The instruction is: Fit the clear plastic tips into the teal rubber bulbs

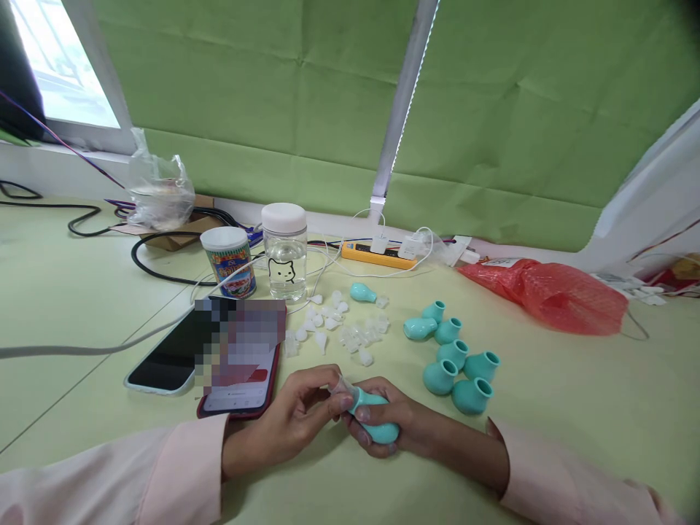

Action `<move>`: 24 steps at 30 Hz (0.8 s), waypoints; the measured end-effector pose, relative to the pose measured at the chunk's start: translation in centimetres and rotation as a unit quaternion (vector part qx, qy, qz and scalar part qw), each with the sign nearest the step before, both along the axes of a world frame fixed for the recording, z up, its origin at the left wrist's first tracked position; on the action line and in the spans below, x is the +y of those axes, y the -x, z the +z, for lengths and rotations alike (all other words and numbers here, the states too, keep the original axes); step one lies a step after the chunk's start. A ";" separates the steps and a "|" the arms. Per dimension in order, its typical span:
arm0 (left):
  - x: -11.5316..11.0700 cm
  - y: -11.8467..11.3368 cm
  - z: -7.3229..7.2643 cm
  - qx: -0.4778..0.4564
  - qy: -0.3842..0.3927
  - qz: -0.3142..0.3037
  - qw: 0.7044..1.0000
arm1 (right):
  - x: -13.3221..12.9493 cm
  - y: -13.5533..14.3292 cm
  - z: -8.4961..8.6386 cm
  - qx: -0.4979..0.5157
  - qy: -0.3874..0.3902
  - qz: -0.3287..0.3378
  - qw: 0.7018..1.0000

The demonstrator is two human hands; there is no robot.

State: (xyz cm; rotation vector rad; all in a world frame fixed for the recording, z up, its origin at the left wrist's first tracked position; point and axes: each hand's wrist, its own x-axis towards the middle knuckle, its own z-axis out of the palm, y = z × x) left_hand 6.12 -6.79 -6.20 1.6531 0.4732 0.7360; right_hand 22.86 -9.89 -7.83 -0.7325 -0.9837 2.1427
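My right hand point(383, 415) is wrapped round a teal bulb point(380, 423), its neck tilted up to the left. At that neck, my left hand point(306, 408) pinches a clear translucent piece point(343, 385) between thumb and fingers. Several open-necked teal bulbs point(440, 376) stand or lie to the right of my hands. Another teal bulb point(362, 292) lies farther back, beside a small clear piece point(382, 301). Many small translucent white pieces point(354, 337) are scattered on the table just beyond my hands.
Two phones point(164, 357) lie left of my hands. Behind them stand a labelled can point(230, 266) and a clear jar point(287, 270) with a white lid. A yellow power strip point(377, 255) with cables sits at the back. A red plastic bag point(552, 295) lies at the right.
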 end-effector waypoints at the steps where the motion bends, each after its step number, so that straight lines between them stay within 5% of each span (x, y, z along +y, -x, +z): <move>1: 0.0 0.0 0.0 0.001 0.000 -0.002 1.000 | 0.0 0.0 -0.1 0.007 0.005 0.002 1.000; 18: -0.1 0.2 0.0 0.001 -0.063 0.022 0.998 | -0.1 0.4 0.4 0.007 -0.040 -0.020 0.999; 22: -0.3 0.2 0.0 -0.013 -0.104 0.074 0.992 | -0.2 0.3 0.9 -0.072 -0.129 -0.065 0.987; 24: -0.3 0.3 -0.1 -0.015 -0.127 0.117 0.985 | -0.5 0.0 1.5 -0.173 -0.226 -0.143 0.948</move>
